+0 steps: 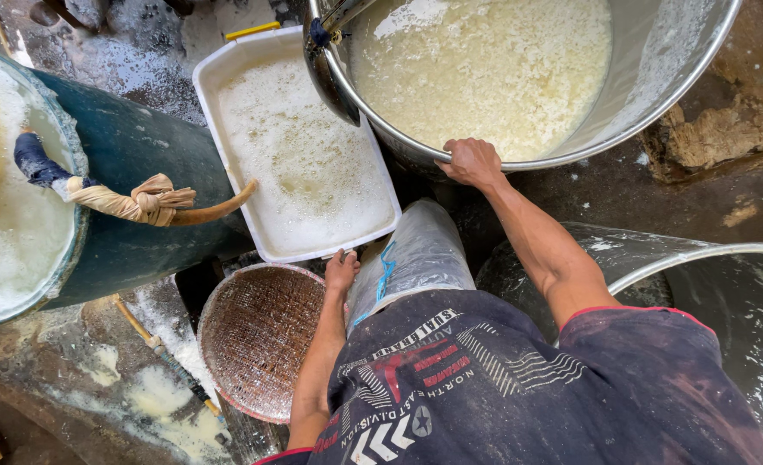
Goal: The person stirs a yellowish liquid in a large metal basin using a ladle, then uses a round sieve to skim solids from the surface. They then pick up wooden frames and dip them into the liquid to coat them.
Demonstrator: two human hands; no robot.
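Left hand (341, 271): fingers curled onto near rim of white rectangular tub (226, 65), foamy curd liquid filling it beyond the fingertips. Right hand (472, 162): fingers clamped over near rim of large steel vat (657, 103), pale frothy curd beyond the knuckles. Woven basket (261, 340) just below left wrist. Step judged: bracing both vessels before shifting the tub; calls for level, slow pull against sloshing.

The dark, wet concrete floor (622, 194) glistens in daylight, splashed with white foam patches (153, 396); a crumbling brown stone ledge (726, 129) sits at the right.
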